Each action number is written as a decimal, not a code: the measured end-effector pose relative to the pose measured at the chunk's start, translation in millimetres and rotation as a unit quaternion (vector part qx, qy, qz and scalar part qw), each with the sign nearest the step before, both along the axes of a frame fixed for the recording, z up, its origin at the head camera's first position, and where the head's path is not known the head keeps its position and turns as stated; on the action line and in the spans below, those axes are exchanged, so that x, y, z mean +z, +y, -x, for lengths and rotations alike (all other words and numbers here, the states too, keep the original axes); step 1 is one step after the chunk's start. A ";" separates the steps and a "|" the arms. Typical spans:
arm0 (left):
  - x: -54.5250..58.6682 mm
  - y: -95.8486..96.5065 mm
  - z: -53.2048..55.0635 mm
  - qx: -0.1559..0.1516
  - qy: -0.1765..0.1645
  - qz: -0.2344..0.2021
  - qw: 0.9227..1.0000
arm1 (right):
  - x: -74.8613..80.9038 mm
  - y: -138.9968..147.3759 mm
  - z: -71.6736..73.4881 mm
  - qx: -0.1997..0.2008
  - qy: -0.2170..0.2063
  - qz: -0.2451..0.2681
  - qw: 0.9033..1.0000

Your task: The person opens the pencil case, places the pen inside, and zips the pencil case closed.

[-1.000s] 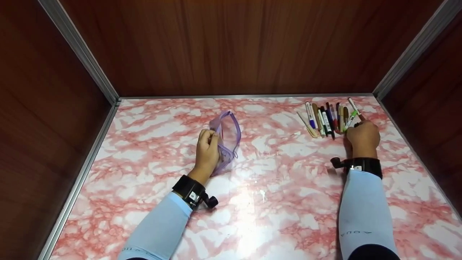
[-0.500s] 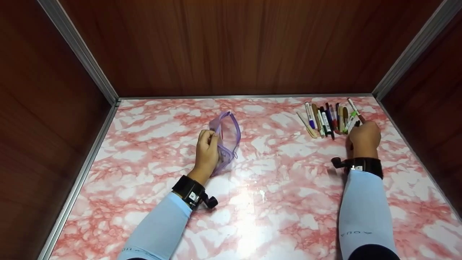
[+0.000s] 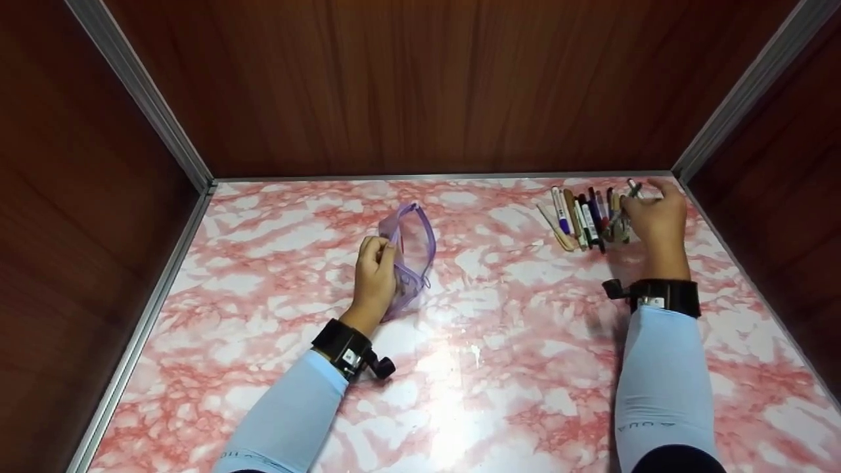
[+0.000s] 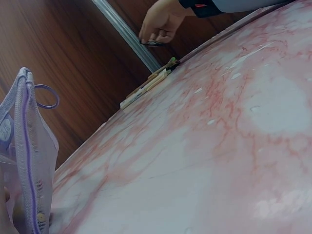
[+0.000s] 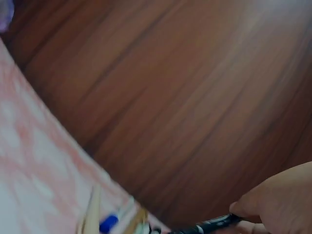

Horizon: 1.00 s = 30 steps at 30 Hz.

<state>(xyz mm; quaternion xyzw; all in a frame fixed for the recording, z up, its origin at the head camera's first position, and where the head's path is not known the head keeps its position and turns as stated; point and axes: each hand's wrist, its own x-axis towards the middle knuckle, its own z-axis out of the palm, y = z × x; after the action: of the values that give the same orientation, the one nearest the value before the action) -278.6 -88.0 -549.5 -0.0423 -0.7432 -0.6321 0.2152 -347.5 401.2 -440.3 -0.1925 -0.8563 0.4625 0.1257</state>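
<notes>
In the head view my left hand (image 3: 376, 276) grips the near side of a see-through purple zip pouch (image 3: 430, 243), whose mouth gapes to the right. A zip pull ring (image 4: 48, 96) sticks out from the pouch in the left wrist view. Something red shows inside it; the rest of its contents are unclear. My right hand (image 3: 660, 213) is raised over the right end of a row of pens and markers (image 3: 588, 220). Between its thumb and fingers it pinches a black pen (image 5: 214, 225) with a silvery band, blurred in the head view.
Several pens lie side by side near the back right, a cream one (image 3: 556, 226) at their left end. The marbled red and white table (image 3: 499, 368) meets a brown wood back panel (image 3: 447, 85), with metal-edged side panels left and right.
My right hand has lifted from the table beside the pens and moved up and slightly away from me, bringing the black pen along. My left hand and the pouch have stayed put.
</notes>
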 end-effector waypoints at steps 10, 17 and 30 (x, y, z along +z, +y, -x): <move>-2.0 0.3 1.8 0.007 0.006 -0.005 1.000 | 24.8 -63.4 -0.7 0.062 0.123 0.148 0.979; -0.9 0.2 1.7 0.006 0.000 0.000 1.000 | 28.9 -109.2 2.2 0.106 0.163 0.180 0.964; -0.1 -0.6 0.7 0.002 0.005 -0.004 1.000 | 10.1 -208.2 4.8 0.210 0.210 0.181 0.938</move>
<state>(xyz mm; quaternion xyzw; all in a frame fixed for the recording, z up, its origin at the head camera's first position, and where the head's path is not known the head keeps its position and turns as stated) -279.3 -88.7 -549.6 -0.0432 -0.7398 -0.6344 0.2199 -352.3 193.1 -430.2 0.0739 -0.7333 0.6553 0.1658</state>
